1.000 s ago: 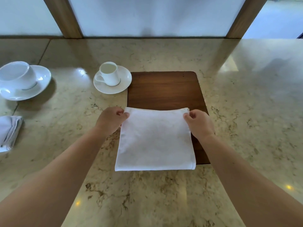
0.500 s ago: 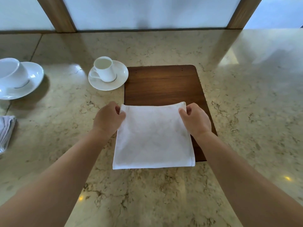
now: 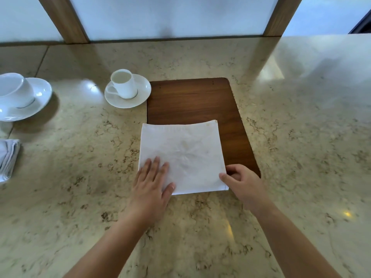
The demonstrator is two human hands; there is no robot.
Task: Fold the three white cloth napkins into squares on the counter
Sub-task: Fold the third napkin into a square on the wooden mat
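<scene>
The white square-folded cloth napkin [image 3: 181, 155] lies flat, its far part on the dark rectangular wooden board [image 3: 192, 99] and its near part on the beige marbled stone desk [image 3: 291, 137]. Half a second ago both hands pinched its far corners; now they have dropped to the near edge. The left hand [image 3: 152, 183] presses flat, fingers spread, on the near left corner. The right hand [image 3: 243, 182] pinches the near right corner between thumb and fingers. This looks like squaring and smoothing, so this fold seems nearly finished. Left of the board stands a small white cup on a saucer [image 3: 127, 90]; far left, at the frame edge, lies another folded white napkin [image 3: 8, 157].
</scene>
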